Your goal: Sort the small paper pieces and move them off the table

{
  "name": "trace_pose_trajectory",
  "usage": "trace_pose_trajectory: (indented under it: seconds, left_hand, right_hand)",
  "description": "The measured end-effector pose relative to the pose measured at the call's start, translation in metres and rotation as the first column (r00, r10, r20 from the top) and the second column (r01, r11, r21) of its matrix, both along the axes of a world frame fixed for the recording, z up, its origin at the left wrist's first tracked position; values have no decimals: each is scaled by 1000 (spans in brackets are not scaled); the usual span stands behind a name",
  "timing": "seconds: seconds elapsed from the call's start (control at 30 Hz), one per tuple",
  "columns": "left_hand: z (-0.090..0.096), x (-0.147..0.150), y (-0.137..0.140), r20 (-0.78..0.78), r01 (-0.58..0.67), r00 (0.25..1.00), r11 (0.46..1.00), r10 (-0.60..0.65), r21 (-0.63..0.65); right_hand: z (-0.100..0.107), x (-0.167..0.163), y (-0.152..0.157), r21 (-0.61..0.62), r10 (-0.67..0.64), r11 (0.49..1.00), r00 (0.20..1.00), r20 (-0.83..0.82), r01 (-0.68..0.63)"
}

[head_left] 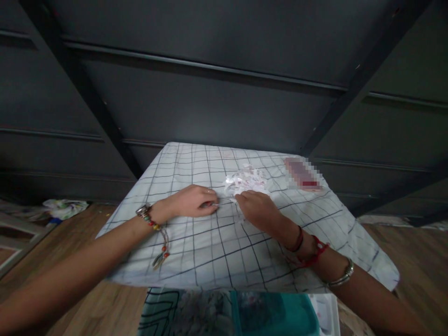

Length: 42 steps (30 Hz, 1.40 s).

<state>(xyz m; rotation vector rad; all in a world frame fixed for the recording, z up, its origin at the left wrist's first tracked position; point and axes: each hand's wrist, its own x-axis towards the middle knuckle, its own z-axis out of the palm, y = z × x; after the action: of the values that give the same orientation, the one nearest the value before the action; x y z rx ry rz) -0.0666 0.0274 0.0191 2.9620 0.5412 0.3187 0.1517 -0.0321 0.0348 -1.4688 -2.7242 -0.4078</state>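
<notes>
My left hand (pixel 196 200) is closed in a pinch above the checked cloth, with a small thin pale piece (pixel 216 205) showing at its fingertips. Just across from it, my right hand (pixel 257 209) has its fingers curled together at the near edge of a loose heap of shiny white scraps (pixel 247 179). Its fingertips are turned down and away, so what they grip is hidden. A narrow gap separates the two hands, and fine whitish bits lie in it.
A white cloth with dark grid lines (pixel 196 252) covers the table. At its far right lies a pinkish flat object (pixel 303 174), blurred out. Below the near edge are a teal container (pixel 301 310) and a white tray (pixel 334 310). Dark panels (pixel 210 102) rise behind.
</notes>
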Motion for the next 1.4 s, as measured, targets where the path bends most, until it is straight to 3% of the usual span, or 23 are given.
trace_pose_trajectory:
  seconds: [0.1, 0.27, 0.47, 0.6, 0.9, 1.07, 1.27, 1.4]
  left_hand:
    - [-8, -1, 5, 35, -18, 999, 1000, 18, 0]
    - [-14, -3, 2, 44, -14, 999, 1000, 14, 6]
    - [-14, -3, 2, 64, -15, 998, 999, 13, 31]
    - [-15, -5, 4, 69, -29, 997, 999, 26, 35]
    - [-16, -11, 9, 130, -90, 988, 992, 78, 88]
    - [-15, -12, 9, 188, -120, 977, 990, 105, 69]
    - [-16, -12, 9, 131, -111, 986, 991, 102, 69]
    - [-16, -12, 9, 131, -101, 987, 993, 92, 66]
  right_hand:
    - [1, 4, -3, 26, -32, 999, 998, -50, 33]
    - [-5, 8, 0, -11, 44, 999, 991, -128, -46]
    - [-5, 12, 9, -9, -123, 992, 987, -107, 123]
    - [-4, 16, 7, -45, -94, 995, 990, -105, 90]
    - [4, 8, 10, 43, -98, 993, 984, -149, 106]
    - [0, -2, 12, 8, -33, 999, 999, -29, 33]
    - [8, 2, -4, 53, 13, 999, 999, -42, -11]
    - [7, 8, -6, 4, -4, 1000, 998, -66, 4]
